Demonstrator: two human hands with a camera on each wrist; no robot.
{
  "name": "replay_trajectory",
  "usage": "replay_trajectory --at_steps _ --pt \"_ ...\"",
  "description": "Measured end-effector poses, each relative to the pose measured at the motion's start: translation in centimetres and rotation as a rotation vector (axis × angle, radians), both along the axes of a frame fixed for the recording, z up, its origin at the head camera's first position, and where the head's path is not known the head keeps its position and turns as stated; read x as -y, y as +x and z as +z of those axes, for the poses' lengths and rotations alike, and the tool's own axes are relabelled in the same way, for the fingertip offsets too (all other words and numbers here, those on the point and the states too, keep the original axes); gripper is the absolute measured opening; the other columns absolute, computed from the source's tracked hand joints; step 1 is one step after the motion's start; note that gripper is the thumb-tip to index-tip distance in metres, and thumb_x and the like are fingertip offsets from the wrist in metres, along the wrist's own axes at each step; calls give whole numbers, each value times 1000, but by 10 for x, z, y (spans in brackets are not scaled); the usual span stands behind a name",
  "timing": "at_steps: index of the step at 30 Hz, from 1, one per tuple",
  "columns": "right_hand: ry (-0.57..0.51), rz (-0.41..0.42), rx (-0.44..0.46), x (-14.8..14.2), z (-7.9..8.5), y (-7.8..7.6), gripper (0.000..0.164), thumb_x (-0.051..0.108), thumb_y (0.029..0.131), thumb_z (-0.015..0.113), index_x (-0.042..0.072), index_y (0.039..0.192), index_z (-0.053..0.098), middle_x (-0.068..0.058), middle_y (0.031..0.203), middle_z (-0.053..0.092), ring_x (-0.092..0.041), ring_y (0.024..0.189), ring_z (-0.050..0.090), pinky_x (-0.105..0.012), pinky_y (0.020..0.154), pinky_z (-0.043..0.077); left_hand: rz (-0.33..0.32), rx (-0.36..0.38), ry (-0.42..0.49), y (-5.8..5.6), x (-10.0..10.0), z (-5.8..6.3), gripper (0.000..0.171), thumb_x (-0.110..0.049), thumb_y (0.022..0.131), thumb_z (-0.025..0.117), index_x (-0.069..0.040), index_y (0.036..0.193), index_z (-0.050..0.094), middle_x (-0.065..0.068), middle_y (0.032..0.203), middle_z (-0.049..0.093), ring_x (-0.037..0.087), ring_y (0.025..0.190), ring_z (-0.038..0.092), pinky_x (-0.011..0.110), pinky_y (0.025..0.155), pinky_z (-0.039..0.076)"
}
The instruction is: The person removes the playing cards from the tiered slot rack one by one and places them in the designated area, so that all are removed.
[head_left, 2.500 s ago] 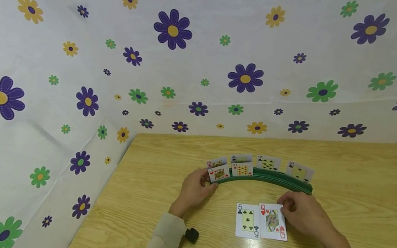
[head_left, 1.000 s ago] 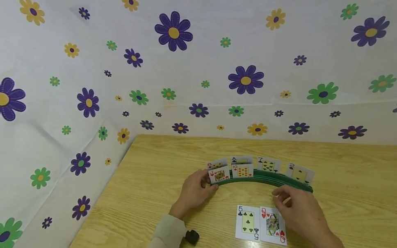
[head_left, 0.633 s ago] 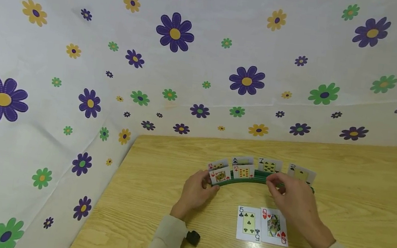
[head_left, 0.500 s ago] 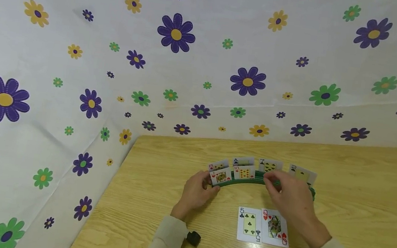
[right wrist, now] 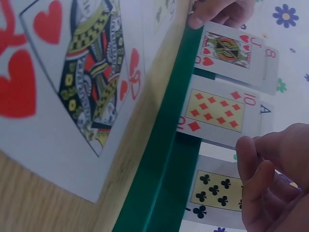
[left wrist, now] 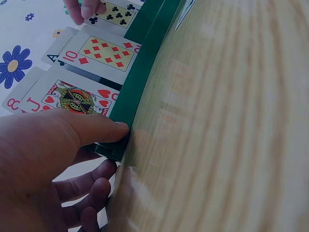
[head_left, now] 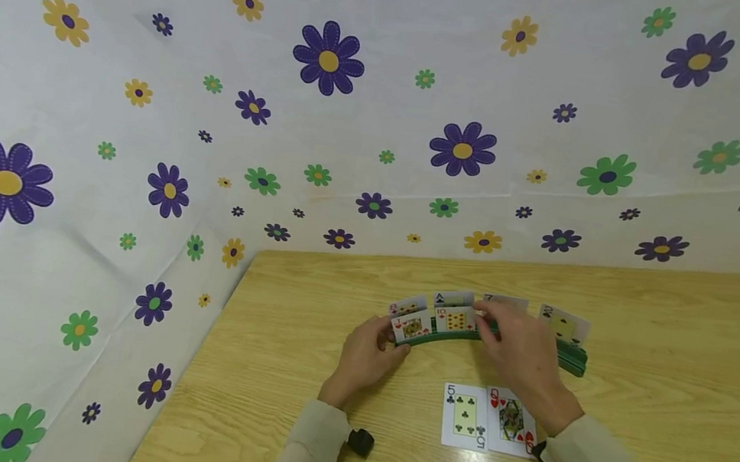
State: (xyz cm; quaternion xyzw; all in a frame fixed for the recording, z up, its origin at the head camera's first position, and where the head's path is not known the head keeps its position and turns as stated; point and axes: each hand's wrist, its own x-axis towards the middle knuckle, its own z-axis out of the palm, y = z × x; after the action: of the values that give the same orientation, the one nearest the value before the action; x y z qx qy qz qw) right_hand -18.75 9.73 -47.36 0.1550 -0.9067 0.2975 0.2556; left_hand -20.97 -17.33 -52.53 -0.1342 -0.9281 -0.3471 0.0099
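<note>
My left hand (head_left: pixel 364 357) grips the left end of a curved green card holder (left wrist: pixel 140 72), thumb on its front and fingers behind. In its front row stand the jack of hearts (head_left: pixel 411 327) and the ten of diamonds (right wrist: pixel 217 111), with an eight and an ace (head_left: pixel 452 298) partly hidden behind them. A seven of clubs (right wrist: pixel 217 188) and a two (head_left: pixel 566 326) stand farther right. My right hand (head_left: pixel 522 350) is at the ten's right edge, fingers bent, fingertips close to its corner; nothing shows between them. Whether they touch the card is unclear.
A five of clubs (head_left: pixel 465 416) and a queen of hearts (head_left: pixel 509 418) lie face up side by side on the wooden table (head_left: pixel 238 400), in front of the holder. A flower-patterned white sheet (head_left: pixel 371 108) rises behind and to the left.
My right hand has left the queen of hearts and moved up and left, past the front of the seven, to the ten's right edge. The left hand stays on the holder.
</note>
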Motion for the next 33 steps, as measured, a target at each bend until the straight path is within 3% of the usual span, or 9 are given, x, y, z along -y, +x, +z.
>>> replay_trajectory --at_steps 6,17,24,33 --pt "-7 0 -13 2 -6 -6 20 11 97 83 6 116 80 -15 101 84 -25 73 78 -34 53 52 -6 3 8 -1 0 0 29 -25 99 80 -12 125 76 7 98 70 9 76 46 25 70 36" --pt "-17 -6 31 3 -6 -7 12 8 95 84 8 106 79 -15 103 84 -21 64 70 -34 54 51 0 2 -1 -1 0 -1 30 -26 99 80 -12 125 75 7 95 68 8 76 46 24 69 35" --pt "-67 -13 119 1 -2 -1 10 9 98 81 9 107 80 -12 102 84 -23 74 76 -32 60 52 4 1 3 1 0 0 30 -25 99 80 -11 125 76 8 96 69 10 77 47 24 70 36" --pt "-142 -53 121 -12 7 20 13 5 97 80 8 110 80 -14 113 77 -32 93 75 -35 69 53 3 3 -2 1 0 1 30 -25 99 80 -10 124 75 7 94 67 10 76 46 24 70 35"
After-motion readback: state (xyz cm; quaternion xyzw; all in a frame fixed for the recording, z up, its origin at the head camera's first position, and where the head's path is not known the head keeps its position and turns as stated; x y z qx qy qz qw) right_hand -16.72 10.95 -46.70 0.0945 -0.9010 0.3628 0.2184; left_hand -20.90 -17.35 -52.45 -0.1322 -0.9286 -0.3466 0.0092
